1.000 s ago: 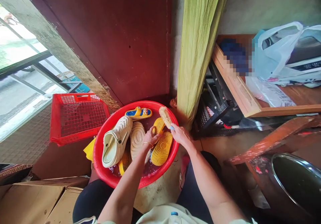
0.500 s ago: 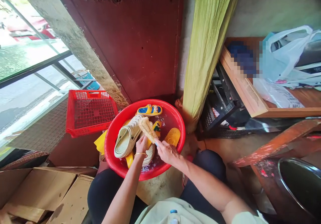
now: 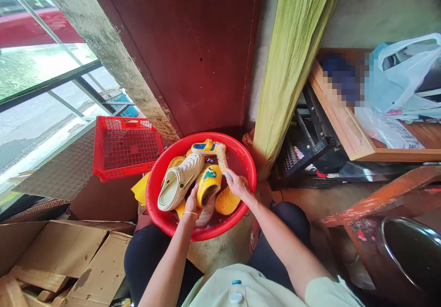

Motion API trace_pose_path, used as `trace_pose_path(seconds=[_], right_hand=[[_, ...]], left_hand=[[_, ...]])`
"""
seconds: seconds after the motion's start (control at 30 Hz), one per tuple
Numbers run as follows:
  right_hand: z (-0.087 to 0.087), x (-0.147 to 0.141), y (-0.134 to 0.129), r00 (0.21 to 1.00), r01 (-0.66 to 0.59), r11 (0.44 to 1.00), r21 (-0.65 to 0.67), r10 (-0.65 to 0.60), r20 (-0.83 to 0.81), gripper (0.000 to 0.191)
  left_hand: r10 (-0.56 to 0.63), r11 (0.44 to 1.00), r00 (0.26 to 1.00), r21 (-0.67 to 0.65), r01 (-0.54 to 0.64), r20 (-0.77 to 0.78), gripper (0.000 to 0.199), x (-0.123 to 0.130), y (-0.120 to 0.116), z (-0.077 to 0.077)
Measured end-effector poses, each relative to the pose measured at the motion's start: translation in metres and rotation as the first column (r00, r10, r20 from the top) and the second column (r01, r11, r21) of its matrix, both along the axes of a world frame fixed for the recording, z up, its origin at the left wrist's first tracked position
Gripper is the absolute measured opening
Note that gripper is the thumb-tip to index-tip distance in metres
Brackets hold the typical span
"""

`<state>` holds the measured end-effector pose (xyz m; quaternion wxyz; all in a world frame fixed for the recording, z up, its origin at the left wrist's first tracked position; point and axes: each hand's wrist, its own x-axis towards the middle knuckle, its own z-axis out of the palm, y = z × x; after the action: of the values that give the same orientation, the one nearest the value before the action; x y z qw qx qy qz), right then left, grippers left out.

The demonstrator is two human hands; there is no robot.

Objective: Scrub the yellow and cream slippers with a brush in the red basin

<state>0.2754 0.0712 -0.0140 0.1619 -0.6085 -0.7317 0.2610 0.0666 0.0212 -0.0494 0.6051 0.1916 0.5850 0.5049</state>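
Note:
My left hand (image 3: 192, 203) grips a yellow clog (image 3: 209, 184) with a green cartoon figure on its top, tilted over a red basin (image 3: 251, 178). In my right hand (image 3: 237, 186) is a scrub brush (image 3: 222, 159) with pale bristles, held to the right of the clog and apart from it. A cream clog (image 3: 179, 182) lies at the basin's left, beside my left hand. Behind sits a yellow and blue slipper (image 3: 205, 147). A yellow sole (image 3: 227, 200) rests under my right hand. Dark water shows between the shoes.
A red plastic crate (image 3: 128, 147) stands left of the basin. Cardboard boxes (image 3: 62, 247) lie at the lower left. Behind the basin is a dark red door (image 3: 193, 68), with a greenish curtain (image 3: 292, 59) to its right. A wooden tray (image 3: 386, 153) holds plastic bags.
The brush has swung off the yellow clog, to the right and upright. The clog has turned so that its decorated top and opening face up. The view has shifted slightly.

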Motion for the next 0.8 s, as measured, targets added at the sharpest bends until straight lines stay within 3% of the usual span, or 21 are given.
trace_pose_path(seconds=[0.1, 0.27, 0.4, 0.63, 0.8], right_hand=[[-0.002, -0.008, -0.006, 0.987, -0.116, 0.992, 0.044, 0.12, -0.106, 0.048], [0.004, -0.007, -0.011, 0.993, -0.11, 0.994, -0.021, 0.111, 0.038, 0.05], [0.019, 0.001, -0.024, 0.976, -0.208, 0.973, -0.099, 0.213, 0.039, 0.051], [0.06, 0.036, -0.085, 0.947, -0.309, 0.925, -0.219, 0.322, 0.023, 0.05], [0.059, 0.034, -0.108, 0.939, -0.308, 0.913, -0.267, 0.337, 0.069, 0.05]], left_hand=[[0.084, 0.987, 0.967, -0.15, -0.049, 0.239, 0.052, 0.0, -0.007, 0.001], [0.128, 0.974, 0.917, -0.221, -0.045, 0.377, 0.051, 0.008, -0.005, 0.0], [0.201, 0.957, 0.905, -0.271, -0.1, 0.374, 0.05, 0.007, 0.001, 0.001], [0.297, 0.943, 0.924, -0.224, -0.245, 0.241, 0.044, 0.008, 0.014, 0.0], [0.223, 0.973, 0.962, -0.101, -0.209, 0.159, 0.056, 0.029, 0.018, -0.012]])
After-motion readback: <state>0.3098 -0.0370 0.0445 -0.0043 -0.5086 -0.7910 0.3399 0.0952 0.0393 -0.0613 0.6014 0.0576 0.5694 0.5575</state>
